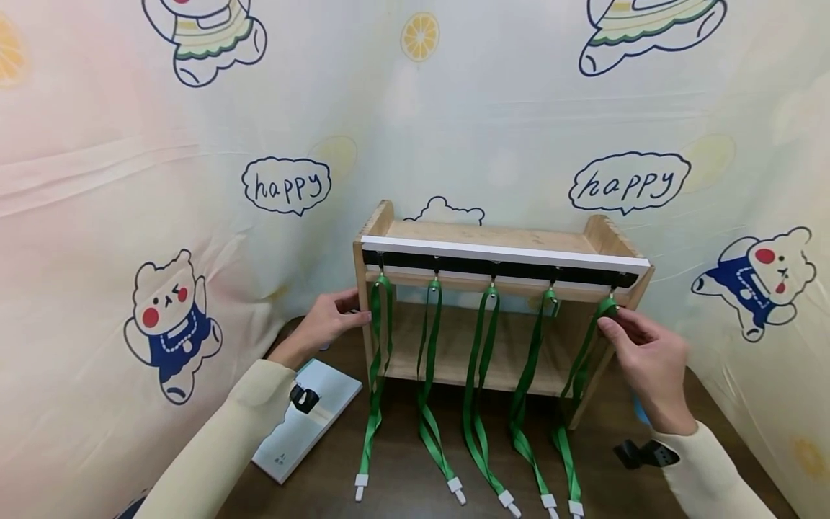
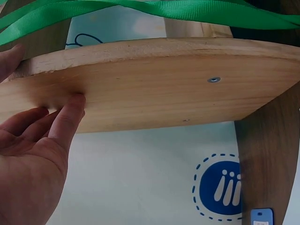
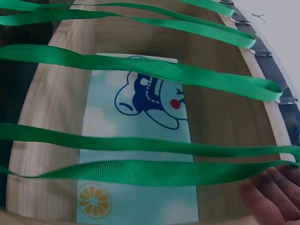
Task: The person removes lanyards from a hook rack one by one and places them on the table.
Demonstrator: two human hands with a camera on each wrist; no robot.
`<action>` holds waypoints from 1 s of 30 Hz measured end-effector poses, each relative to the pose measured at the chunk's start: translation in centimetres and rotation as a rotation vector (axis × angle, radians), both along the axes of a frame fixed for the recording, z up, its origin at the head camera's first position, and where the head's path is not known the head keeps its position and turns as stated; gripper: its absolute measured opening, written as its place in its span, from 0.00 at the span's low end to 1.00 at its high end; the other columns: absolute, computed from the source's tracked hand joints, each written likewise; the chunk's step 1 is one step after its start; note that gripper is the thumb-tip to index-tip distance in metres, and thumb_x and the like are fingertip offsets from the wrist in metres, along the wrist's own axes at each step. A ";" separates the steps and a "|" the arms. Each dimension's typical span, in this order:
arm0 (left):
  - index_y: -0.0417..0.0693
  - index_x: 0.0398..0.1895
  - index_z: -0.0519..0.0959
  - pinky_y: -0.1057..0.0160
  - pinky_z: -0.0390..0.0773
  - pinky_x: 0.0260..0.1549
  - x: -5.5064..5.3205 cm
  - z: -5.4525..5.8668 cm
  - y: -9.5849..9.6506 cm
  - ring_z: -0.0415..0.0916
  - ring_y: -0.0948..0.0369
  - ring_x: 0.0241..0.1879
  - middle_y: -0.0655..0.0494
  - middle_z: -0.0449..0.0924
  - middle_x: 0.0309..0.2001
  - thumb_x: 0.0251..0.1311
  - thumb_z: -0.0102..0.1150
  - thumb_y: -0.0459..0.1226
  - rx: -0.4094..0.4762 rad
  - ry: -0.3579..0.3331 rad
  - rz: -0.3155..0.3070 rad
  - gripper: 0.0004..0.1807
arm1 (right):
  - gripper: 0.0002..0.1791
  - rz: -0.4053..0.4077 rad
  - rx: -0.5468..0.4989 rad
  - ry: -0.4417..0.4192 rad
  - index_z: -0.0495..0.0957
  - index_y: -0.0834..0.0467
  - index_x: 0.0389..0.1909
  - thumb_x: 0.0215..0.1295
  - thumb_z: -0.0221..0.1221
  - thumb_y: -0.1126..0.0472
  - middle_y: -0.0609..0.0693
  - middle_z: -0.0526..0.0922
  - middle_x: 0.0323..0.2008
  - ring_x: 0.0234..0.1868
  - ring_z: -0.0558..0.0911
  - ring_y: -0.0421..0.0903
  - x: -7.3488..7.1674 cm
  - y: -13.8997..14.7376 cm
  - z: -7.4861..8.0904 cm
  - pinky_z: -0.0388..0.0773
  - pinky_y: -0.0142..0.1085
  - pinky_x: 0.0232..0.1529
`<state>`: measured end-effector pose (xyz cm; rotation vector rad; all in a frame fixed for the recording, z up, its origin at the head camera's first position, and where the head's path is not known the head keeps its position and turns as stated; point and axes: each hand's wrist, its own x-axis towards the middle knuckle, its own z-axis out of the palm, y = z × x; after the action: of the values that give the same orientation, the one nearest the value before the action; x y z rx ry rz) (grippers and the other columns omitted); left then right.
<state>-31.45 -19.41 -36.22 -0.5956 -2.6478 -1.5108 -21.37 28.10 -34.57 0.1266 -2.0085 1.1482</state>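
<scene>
A small wooden shelf [image 1: 493, 234] stands on the table, with a black-and-white hook strip [image 1: 463, 265] along its upper front edge. Several green lanyards [image 1: 476, 367] hang from the hooks, their white clips [image 1: 457, 490] lower down. At the left side panel [image 2: 150, 89], my left hand [image 1: 331, 317] holds the panel's edge, fingertips on the outer face and thumb at the front edge. My right hand [image 1: 651, 360] pinches the rightmost lanyard [image 1: 581, 353] near its top loop, just below the end hook. Part of that hand lies outside the right wrist view.
A light-blue box or book [image 1: 308, 422] lies on the dark wooden table [image 1: 415, 447] left of the shelf, under my left forearm. Printed cloth [image 1: 454, 101] surrounds the table at the back and sides. A small blue tag-like item [image 2: 261, 216] shows in the left wrist view.
</scene>
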 end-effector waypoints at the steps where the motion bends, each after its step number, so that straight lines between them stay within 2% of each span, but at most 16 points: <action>1: 0.50 0.69 0.74 0.48 0.82 0.56 0.0 0.0 0.0 0.79 0.48 0.56 0.44 0.82 0.60 0.66 0.65 0.46 -0.002 0.001 0.001 0.30 | 0.12 0.005 0.009 0.000 0.88 0.64 0.45 0.60 0.70 0.65 0.15 0.81 0.31 0.31 0.82 0.19 -0.1 -0.2 0.1 0.76 0.14 0.34; 11: 0.51 0.70 0.73 0.47 0.82 0.57 0.2 0.1 -0.1 0.79 0.48 0.57 0.44 0.81 0.61 0.66 0.65 0.45 -0.015 -0.003 0.017 0.30 | 0.07 0.121 -0.008 -0.049 0.88 0.58 0.42 0.66 0.67 0.61 0.28 0.87 0.32 0.35 0.87 0.28 -0.9 -1.1 0.0 0.80 0.18 0.38; 16: 0.50 0.70 0.73 0.47 0.82 0.57 0.1 0.3 0.1 0.79 0.47 0.58 0.44 0.81 0.61 0.66 0.65 0.45 -0.016 0.007 0.008 0.30 | 0.09 0.143 -0.032 -0.089 0.87 0.59 0.44 0.68 0.64 0.59 0.32 0.89 0.33 0.36 0.88 0.29 -0.9 -1.0 0.1 0.81 0.19 0.40; 23: 0.49 0.69 0.73 0.48 0.82 0.56 0.2 0.4 0.1 0.79 0.48 0.57 0.43 0.82 0.60 0.66 0.65 0.43 -0.011 0.012 0.003 0.29 | 0.16 0.220 -0.075 -0.157 0.84 0.63 0.50 0.73 0.60 0.56 0.31 0.89 0.38 0.37 0.90 0.32 -0.6 -0.8 0.6 0.81 0.21 0.45; 26: 0.49 0.69 0.73 0.49 0.82 0.56 0.2 0.4 0.1 0.79 0.48 0.56 0.43 0.82 0.60 0.66 0.64 0.43 -0.010 0.013 0.000 0.29 | 0.17 0.267 -0.120 -0.164 0.83 0.66 0.51 0.74 0.58 0.56 0.32 0.90 0.37 0.37 0.90 0.34 -0.5 -0.9 0.8 0.81 0.22 0.46; 30: 0.50 0.69 0.74 0.48 0.82 0.56 0.2 0.3 0.1 0.78 0.49 0.56 0.44 0.82 0.60 0.66 0.64 0.44 -0.008 0.006 0.002 0.29 | 0.19 0.375 -0.257 -0.162 0.81 0.72 0.52 0.74 0.58 0.58 0.38 0.91 0.38 0.36 0.90 0.36 -0.5 -0.8 1.0 0.82 0.24 0.46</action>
<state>-31.27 -19.27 -35.89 -0.5962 -2.6502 -1.4967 -21.88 27.28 -33.55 0.2962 -2.0074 1.6918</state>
